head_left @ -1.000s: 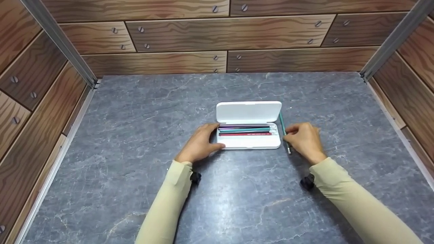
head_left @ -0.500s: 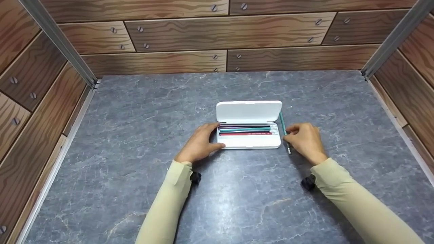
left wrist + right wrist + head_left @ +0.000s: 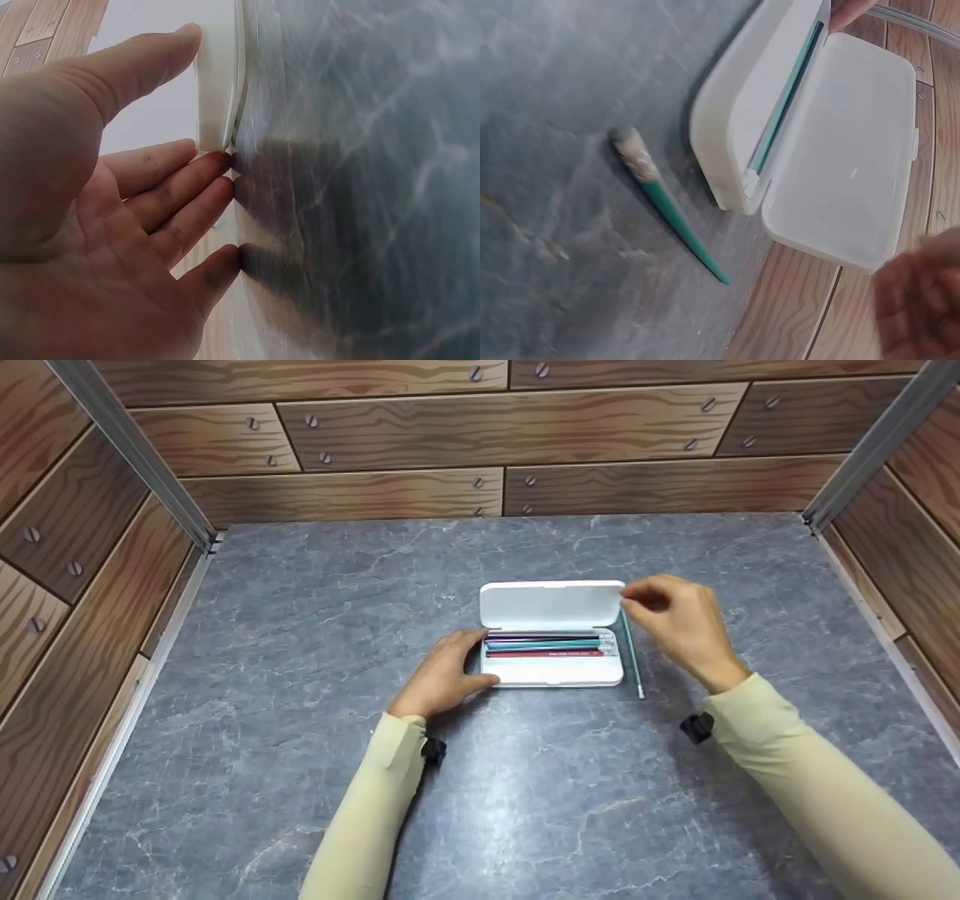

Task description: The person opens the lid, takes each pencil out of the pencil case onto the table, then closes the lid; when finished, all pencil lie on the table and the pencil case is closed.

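Observation:
A white pencil case (image 3: 551, 673) stands with its lid (image 3: 551, 606) raised. Several pencils (image 3: 544, 646) in dark, teal and red lie inside. At the case's left end my left hand (image 3: 442, 679) holds it, thumb at the front corner, fingers at the back; the left wrist view shows the thumb (image 3: 142, 64) against the case's edge. My right hand (image 3: 686, 626) is by the lid's upper right corner, loosely curled around nothing. It is blurred in the right wrist view, so contact with the lid is unclear. A green pencil (image 3: 676, 219) lies on the table right of the case.
The grey marbled table (image 3: 300, 607) surrounds the case. Wood-patterned panels (image 3: 390, 431) close off the back and both sides, with metal posts (image 3: 862, 450) at the back corners.
My right hand has let go of the green pencil beside the case and moved up and away from me to the lid's right corner. My left hand has stayed in place.

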A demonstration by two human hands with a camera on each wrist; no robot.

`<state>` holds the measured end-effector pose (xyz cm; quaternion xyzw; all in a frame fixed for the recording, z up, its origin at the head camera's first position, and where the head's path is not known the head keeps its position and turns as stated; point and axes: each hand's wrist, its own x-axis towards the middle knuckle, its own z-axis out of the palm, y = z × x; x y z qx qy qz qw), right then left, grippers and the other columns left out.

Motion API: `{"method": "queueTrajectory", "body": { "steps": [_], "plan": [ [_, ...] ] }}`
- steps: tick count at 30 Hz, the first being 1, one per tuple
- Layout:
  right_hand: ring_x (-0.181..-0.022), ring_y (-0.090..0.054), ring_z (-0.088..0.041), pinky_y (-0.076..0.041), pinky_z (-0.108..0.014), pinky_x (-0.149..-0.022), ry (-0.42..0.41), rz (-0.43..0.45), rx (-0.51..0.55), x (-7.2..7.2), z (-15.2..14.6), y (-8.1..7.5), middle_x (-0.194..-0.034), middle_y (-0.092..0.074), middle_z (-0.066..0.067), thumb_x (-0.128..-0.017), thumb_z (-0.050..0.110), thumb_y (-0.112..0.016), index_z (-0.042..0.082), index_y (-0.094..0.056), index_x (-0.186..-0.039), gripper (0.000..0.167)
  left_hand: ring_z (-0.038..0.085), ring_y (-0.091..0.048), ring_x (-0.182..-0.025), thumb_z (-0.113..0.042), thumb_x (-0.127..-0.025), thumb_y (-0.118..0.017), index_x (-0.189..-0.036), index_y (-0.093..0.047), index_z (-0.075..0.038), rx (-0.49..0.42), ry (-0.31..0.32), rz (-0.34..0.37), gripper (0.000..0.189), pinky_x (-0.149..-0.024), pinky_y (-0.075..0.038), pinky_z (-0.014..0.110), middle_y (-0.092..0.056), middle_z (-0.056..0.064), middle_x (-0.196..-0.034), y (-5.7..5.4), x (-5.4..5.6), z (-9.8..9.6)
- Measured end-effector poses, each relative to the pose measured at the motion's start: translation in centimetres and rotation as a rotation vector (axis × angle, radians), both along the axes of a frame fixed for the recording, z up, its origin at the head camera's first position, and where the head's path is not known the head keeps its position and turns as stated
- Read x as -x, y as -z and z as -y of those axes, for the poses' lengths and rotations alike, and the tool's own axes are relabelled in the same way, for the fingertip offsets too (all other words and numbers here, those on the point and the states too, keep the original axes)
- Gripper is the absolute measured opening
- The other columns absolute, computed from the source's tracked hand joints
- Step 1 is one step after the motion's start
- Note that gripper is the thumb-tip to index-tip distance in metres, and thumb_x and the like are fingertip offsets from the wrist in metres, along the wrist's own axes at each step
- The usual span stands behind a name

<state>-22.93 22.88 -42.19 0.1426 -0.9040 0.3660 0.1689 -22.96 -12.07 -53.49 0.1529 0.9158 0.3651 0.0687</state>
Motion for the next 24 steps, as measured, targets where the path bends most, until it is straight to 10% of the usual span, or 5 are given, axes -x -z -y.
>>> {"method": "queueTrajectory", "body": {
  "steps": [9,24],
  "plan": [
    [-0.091,-0.077,-0.02,-0.067,-0.032,-0.087,-0.385,0.069,-0.078,1.4,1.8,3.1,-0.102,-0.084,-0.011,-0.095,-0.006,-0.083,0.0,-0.085,-0.109,0.016,0.033,-0.051,-0.159,-0.034,-0.098,-0.088,-0.168,-0.051,-0.011,-0.018,-0.01,0.022,0.083,-0.136,-0.039,0.051,-0.059,0.012,-0.165,-1.9,-1.0,-0.3],
    [-0.106,-0.078,-0.037,-0.067,-0.055,-0.093,-0.357,-0.031,-0.492,1.8,2.7,4.7,-0.111,-0.079,-0.016,-0.101,0.002,-0.079,-0.001,-0.084,-0.113,0.014,0.031,-0.049,-0.161,-0.04,-0.097,-0.089,-0.17,-0.049,-0.015,-0.007,-0.012,0.023,0.087,-0.138,-0.037,0.049,-0.058,0.01,-0.167,-0.8,-0.3,-0.1]
  ]
}}
